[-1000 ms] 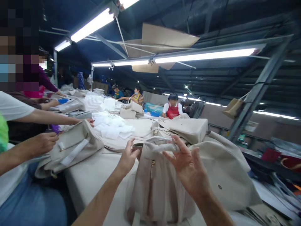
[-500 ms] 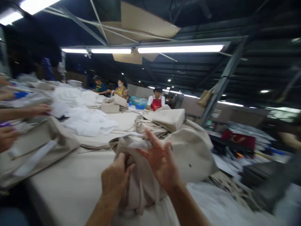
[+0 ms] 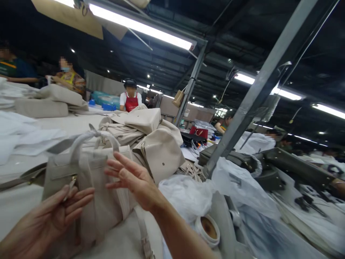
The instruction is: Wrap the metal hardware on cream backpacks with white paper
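Beige bag [image 3: 101, 201] upright, top handle [image 3: 76, 147] wrapped | left hand [image 3: 58, 212]: fingertips clamped on zipper pull [image 3: 73, 179] | right hand [image 3: 134, 178]: fingers apart | zipper closure (half-hidden) unclear

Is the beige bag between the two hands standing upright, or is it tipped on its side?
Upright: the bag has its wrapped handle arching at the top, with the body standing below it.
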`<action>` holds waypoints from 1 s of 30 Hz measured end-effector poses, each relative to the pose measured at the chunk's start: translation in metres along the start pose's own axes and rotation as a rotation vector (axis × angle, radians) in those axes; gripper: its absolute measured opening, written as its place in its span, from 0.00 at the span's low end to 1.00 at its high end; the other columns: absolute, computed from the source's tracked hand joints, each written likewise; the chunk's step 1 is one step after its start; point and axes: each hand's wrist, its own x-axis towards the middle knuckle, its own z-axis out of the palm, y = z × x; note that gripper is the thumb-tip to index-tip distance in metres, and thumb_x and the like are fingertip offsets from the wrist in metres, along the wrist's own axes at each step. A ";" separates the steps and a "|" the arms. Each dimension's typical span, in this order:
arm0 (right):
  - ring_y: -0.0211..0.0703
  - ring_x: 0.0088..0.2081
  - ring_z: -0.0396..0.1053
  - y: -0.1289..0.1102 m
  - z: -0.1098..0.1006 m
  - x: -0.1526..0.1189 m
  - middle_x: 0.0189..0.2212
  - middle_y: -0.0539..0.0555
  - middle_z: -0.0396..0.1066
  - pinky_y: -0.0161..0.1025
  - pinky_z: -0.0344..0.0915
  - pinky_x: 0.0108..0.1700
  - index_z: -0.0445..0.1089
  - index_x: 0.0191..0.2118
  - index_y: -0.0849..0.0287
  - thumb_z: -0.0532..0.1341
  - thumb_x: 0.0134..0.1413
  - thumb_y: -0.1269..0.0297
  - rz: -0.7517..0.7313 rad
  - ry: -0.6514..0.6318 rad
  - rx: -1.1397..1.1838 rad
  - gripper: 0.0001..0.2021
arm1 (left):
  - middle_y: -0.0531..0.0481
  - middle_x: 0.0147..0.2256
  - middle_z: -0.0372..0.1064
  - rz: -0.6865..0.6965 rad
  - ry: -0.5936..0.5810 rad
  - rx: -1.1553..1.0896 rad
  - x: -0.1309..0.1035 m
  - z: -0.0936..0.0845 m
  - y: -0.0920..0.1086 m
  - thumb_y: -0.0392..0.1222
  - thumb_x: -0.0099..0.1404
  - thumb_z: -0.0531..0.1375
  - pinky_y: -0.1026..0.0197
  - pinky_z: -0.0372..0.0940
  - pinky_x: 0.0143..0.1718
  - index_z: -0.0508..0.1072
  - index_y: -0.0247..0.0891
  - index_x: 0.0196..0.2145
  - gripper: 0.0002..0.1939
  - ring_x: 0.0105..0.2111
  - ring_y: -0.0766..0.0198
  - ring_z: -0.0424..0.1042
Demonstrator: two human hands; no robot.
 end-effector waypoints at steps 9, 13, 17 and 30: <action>0.50 0.36 0.73 -0.044 -0.165 -0.104 0.29 0.56 0.77 0.45 0.66 0.44 0.76 0.31 0.60 0.57 0.56 0.66 0.305 0.442 -1.404 0.10 | 0.46 0.42 0.80 -0.232 -0.069 -0.120 -0.003 0.006 -0.016 0.53 0.59 0.64 0.52 0.76 0.37 0.76 0.38 0.24 0.15 0.45 0.46 0.76; 0.49 0.39 0.73 -0.006 -0.178 -0.133 0.35 0.57 0.77 0.41 0.64 0.42 0.76 0.32 0.57 0.57 0.48 0.77 0.462 0.406 -1.620 0.12 | 0.45 0.43 0.80 -0.253 -0.069 -0.118 0.002 0.000 -0.024 0.53 0.51 0.69 0.56 0.77 0.36 0.76 0.40 0.25 0.14 0.45 0.48 0.77; 0.47 0.34 0.73 0.021 -0.178 -0.138 0.31 0.56 0.75 0.38 0.62 0.36 0.73 0.27 0.57 0.51 0.55 0.76 0.557 0.424 -1.758 0.15 | 0.44 0.41 0.80 -0.303 -0.027 -0.120 0.005 -0.008 -0.028 0.51 0.31 0.77 0.59 0.77 0.37 0.75 0.39 0.24 0.24 0.46 0.45 0.76; 0.45 0.38 0.72 0.021 -0.192 -0.138 0.41 0.57 0.74 0.36 0.62 0.37 0.75 0.32 0.56 0.51 0.53 0.77 0.492 0.361 -1.741 0.16 | 0.46 0.37 0.81 -0.234 0.081 -0.035 -0.001 -0.006 -0.030 0.59 0.26 0.76 0.60 0.76 0.34 0.76 0.40 0.26 0.30 0.42 0.47 0.76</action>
